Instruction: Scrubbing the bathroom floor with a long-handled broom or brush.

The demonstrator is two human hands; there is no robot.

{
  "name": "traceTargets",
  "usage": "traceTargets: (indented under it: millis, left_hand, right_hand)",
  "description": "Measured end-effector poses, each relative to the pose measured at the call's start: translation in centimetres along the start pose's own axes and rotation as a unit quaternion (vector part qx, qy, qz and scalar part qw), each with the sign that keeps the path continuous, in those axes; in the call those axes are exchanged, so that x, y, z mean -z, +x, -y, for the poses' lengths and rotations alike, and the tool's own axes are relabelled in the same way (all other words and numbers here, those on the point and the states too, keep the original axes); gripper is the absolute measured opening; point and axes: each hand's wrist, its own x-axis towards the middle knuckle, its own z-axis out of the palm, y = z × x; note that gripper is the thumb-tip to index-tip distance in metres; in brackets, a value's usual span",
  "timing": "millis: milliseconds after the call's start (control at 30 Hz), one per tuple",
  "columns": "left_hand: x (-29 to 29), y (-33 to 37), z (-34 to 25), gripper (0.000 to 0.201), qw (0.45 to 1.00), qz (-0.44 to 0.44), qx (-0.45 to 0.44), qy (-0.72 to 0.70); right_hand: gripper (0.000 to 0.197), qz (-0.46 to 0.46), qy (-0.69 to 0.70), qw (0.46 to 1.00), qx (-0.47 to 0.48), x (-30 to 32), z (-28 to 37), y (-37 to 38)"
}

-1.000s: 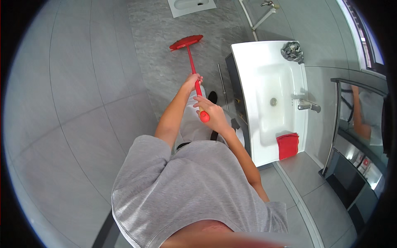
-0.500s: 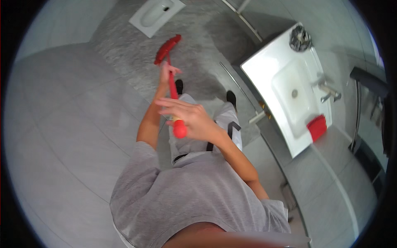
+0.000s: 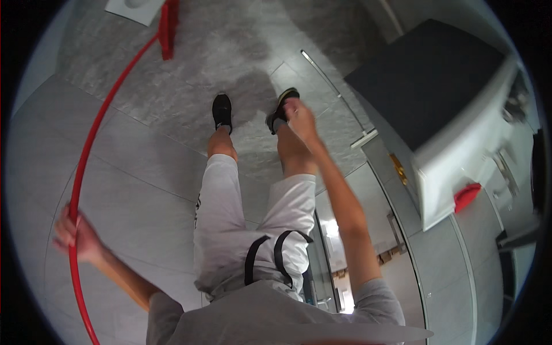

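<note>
From my remote seat I see the long-handled red broom well left of the boxy dark-grey vanity cabinet. The left hand has its fingers wrapped round the handle; the right hand, nearer the cabinet, is blurred, so I can't tell whether its fingers are clenched or loose. With a one-handed grip, I judge, the broom's head could swing into the white squat pan, far left of the cabinet; I can't tell whether they touch. The thin silver-poled squeegee, just left of the cabinet, could trip a sidestepping black shoe. Mottled grey floor gives room left of the cabinet; the grey panelled wall, farther left, limits the handle's swing.
</note>
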Motion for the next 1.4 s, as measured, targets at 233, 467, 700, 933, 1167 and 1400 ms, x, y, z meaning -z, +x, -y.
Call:
traceTargets:
  millis: [233, 467, 700, 933, 1167, 1400]
  left_hand:
    - [6.1, -2.8, -2.3, 0.045, 1.0, 0.001, -0.005, -0.013]
    - [4.3, -4.2, 2.1, 0.056, 0.998, -0.002, -0.058, 0.04]
    - [5.3, -5.6, 2.2, 0.053, 0.997, -0.021, -0.059, -0.04]
    - [0.4, -7.7, 2.7, 0.048, 0.999, -0.009, -0.011, -0.036]
    - [5.6, -8.8, 0.9, 0.034, 0.933, -0.107, -0.121, 0.32]
    - [4.6, -9.6, 3.7, 0.037, 0.994, 0.071, -0.007, 0.085]
  right_hand:
    - [0.033, -0.032, -0.297, 0.949, -0.101, -4.4, -23.6, 22.9]
    - [0.031, -0.165, -0.521, 0.837, 0.027, -7.9, -27.3, 33.7]
    - [0.021, -0.08, -0.569, 0.815, 0.08, -5.0, -25.0, 31.8]
    - [0.022, -0.093, -0.519, 0.845, 0.088, 0.4, -16.9, 16.5]
    - [0.02, -0.055, -0.529, 0.847, -0.03, 6.8, -11.0, -2.5]
    - [0.022, -0.17, -0.345, 0.905, -0.184, 16.1, -13.0, -20.5]
